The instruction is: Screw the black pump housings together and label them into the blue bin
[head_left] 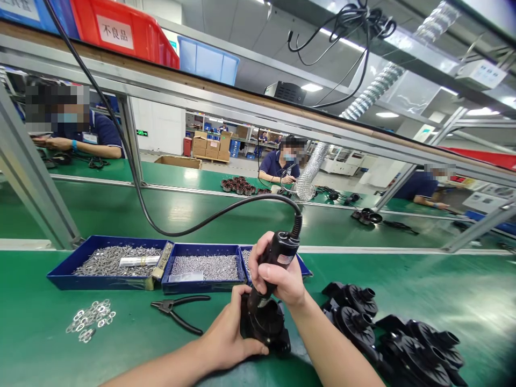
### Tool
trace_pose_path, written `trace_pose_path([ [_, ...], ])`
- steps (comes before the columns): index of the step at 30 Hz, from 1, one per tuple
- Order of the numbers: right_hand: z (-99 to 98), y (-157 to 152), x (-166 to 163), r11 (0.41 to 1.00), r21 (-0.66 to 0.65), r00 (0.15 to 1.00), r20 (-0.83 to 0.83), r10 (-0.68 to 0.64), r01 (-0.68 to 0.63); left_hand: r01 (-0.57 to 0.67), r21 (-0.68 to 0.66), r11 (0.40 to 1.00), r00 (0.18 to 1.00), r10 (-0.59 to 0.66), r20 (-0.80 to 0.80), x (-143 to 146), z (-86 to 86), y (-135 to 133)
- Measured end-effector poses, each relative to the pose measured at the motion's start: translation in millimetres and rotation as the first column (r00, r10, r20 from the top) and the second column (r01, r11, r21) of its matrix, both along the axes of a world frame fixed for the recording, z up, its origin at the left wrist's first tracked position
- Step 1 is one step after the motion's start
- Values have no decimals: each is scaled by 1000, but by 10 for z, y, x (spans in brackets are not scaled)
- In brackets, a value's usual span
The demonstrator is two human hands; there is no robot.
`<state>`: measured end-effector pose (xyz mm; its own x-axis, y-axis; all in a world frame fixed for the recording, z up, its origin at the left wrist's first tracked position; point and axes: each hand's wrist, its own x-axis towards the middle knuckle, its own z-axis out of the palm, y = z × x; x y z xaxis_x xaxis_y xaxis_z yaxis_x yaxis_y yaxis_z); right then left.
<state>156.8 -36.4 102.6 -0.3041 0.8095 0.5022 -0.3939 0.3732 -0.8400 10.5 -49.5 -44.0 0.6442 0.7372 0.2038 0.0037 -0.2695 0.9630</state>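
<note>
My right hand [285, 282] is wrapped around a black corded electric screwdriver [282, 248], held nearly upright with its tip pointing down. Beneath it sits a black plastic housing [271, 322], round and hollow, on the green bench. The screwdriver's lower end reaches into the housing; the bit itself is hidden. My left hand [231, 330] grips the housing from the left, thumb at the near side and fingers at the far side. Left of that hand lie pliers [177, 313] with black handles. Several similar black plastic housings [419, 349] rest to the right of my right arm.
Blue bins of long screws [108, 260] and small metal parts [205, 266] line the back; a third is partly hidden. Loose metal rings [92, 318] lie at left. The screwdriver's cable [139, 188] hangs across the view beneath a metal shelf frame [226, 99]. Co-workers sit beyond.
</note>
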Motion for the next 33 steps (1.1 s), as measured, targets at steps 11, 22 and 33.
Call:
trace_pose_path([
  [11, -20, -117, -186, 991, -41, 992, -4, -126, 125, -47, -53, 998, 994, 52, 94, 59, -21, -55],
  [22, -61, -65, -301, 951, -97, 955, -10, -296, 293, -129, -34, 991, 991, 130, 42, 53, -181, 13],
  [33, 152, 217, 140, 754, 28, 751, -114, -650, 657, -146, 418, 897, 979, 191, -69, -34, -221, 95],
])
